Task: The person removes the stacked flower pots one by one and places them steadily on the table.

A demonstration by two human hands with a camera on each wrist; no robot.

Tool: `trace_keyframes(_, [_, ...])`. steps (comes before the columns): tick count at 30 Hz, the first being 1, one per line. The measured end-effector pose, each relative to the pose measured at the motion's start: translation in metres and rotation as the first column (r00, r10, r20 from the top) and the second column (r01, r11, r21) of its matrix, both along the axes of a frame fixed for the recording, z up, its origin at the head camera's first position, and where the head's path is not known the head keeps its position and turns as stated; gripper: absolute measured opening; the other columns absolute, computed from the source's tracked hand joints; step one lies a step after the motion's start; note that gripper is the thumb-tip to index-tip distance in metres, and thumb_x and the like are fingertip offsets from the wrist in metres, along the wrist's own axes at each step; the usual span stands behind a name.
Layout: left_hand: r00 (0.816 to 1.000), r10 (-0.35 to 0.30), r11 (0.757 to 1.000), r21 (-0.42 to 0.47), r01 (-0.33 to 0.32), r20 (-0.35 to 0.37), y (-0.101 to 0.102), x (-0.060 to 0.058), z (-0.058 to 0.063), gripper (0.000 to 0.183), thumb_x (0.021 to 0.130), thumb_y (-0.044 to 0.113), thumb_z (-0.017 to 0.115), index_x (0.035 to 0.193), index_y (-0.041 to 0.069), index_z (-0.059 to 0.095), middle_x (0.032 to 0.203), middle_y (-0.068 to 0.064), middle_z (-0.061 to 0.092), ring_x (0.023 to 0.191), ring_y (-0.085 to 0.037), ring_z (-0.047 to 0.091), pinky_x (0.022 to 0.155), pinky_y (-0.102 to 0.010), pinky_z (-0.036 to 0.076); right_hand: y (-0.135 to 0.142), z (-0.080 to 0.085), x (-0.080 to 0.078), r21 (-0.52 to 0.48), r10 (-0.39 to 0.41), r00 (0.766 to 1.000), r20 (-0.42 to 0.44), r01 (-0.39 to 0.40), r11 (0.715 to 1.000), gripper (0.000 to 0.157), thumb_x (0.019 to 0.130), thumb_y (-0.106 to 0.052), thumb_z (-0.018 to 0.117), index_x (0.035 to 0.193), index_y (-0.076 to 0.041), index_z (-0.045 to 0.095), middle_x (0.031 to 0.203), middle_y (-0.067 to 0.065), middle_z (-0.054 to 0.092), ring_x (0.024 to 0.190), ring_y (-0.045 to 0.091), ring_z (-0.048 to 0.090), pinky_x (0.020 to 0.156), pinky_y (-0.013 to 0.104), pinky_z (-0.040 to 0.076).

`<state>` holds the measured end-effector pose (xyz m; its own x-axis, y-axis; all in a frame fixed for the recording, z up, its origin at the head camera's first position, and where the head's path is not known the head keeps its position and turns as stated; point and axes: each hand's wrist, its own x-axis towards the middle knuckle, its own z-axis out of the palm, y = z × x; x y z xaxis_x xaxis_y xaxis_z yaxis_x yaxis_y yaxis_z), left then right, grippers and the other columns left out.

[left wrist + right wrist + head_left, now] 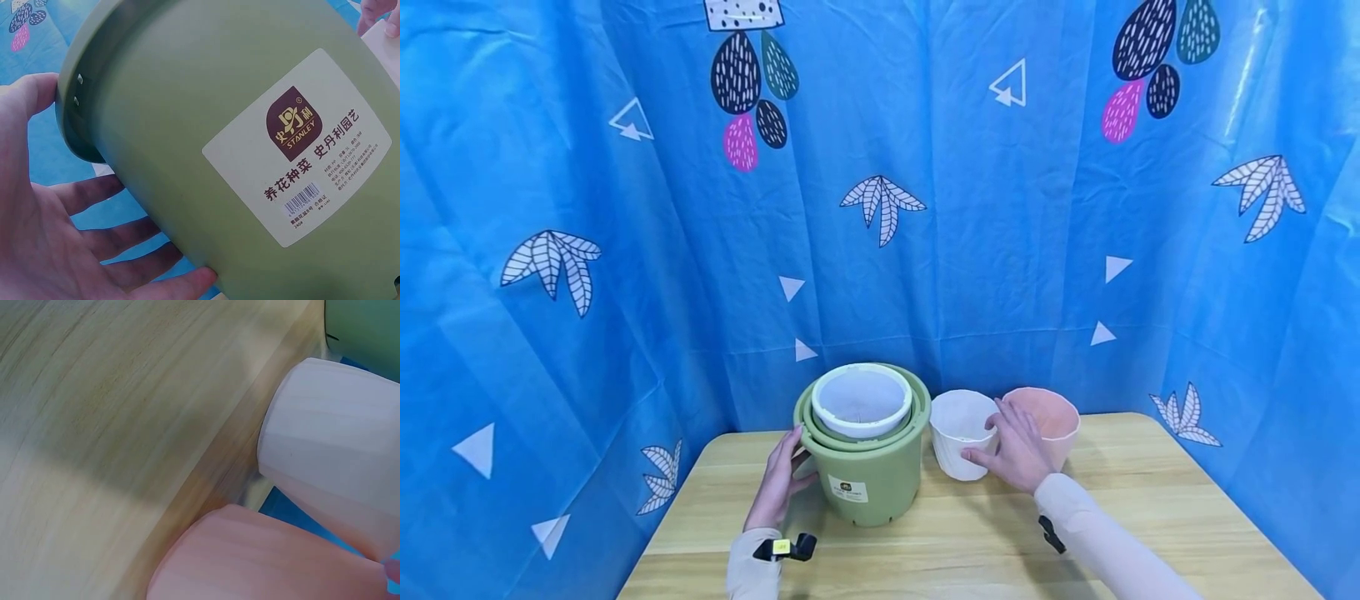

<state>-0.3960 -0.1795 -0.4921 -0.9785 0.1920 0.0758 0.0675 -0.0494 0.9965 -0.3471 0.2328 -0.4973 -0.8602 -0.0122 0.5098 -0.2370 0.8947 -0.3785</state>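
Observation:
A large green plant pot with a printed label stands upright, another green pot nested inside it. A white pot sits innermost. My left hand is against the big pot's left side, its thumb at the rim and the other fingers spread along the wall. My right hand is at the right rim of a separate white pot, fingers loosely extended and thumb across its front. A pink pot stands just right of it, partly behind this hand. In the right wrist view only a fingertip shows.
All the pots stand near the back of a light wooden table. A blue patterned curtain hangs close behind them and along both sides. The large green pot is beside the separate white one, with a narrow gap.

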Motion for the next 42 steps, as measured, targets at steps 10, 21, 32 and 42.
trace_keyframes(10, [1.0,-0.006,1.0,0.005,0.007,-0.012,-0.001,0.0,-0.002,0.07,0.108,0.058,0.039,0.156,0.007,0.037,0.162,-0.024,0.034,0.151,-0.052,0.034,0.109,-0.068,0.047,-0.001,0.016,0.005,-0.111,0.033,0.999,-0.019,-0.035,0.993,0.055,0.088,-0.045,0.081,0.115,-0.002,0.061,0.154,0.028,0.048,0.146,0.048,0.04,0.121,0.067,0.031])
trace_keyframes(21, [1.0,-0.005,1.0,0.001,0.005,-0.005,-0.001,0.001,-0.002,0.071,0.108,0.058,0.04,0.157,0.008,0.036,0.164,-0.024,0.033,0.152,-0.052,0.033,0.109,-0.068,0.047,-0.01,0.035,0.008,-0.156,0.082,0.985,-0.153,-0.106,0.982,0.036,0.094,-0.027,0.078,0.114,-0.003,0.06,0.143,0.025,0.059,0.129,0.044,0.057,0.108,0.06,0.048])
trace_keyframes(32, [1.0,-0.02,1.0,-0.008,0.02,-0.008,-0.001,0.0,0.0,0.072,0.108,0.059,0.039,0.159,0.009,0.034,0.165,-0.023,0.03,0.152,-0.053,0.031,0.11,-0.07,0.045,-0.037,0.072,0.014,-0.211,0.159,0.985,-0.074,-0.171,0.962,0.052,0.099,-0.041,0.07,0.138,-0.008,0.059,0.157,0.016,0.048,0.147,0.039,0.044,0.119,0.065,0.039])
trace_keyframes(42, [1.0,-0.016,1.0,-0.003,0.016,-0.01,-0.002,0.0,-0.001,0.069,0.108,0.058,0.039,0.156,0.008,0.038,0.163,-0.021,0.036,0.152,-0.051,0.032,0.109,-0.068,0.047,-0.077,0.094,0.015,-0.107,0.293,0.951,-0.102,-0.303,0.947,0.057,0.097,-0.043,0.07,0.143,-0.01,0.059,0.165,0.013,0.039,0.153,0.04,0.035,0.119,0.071,0.033])
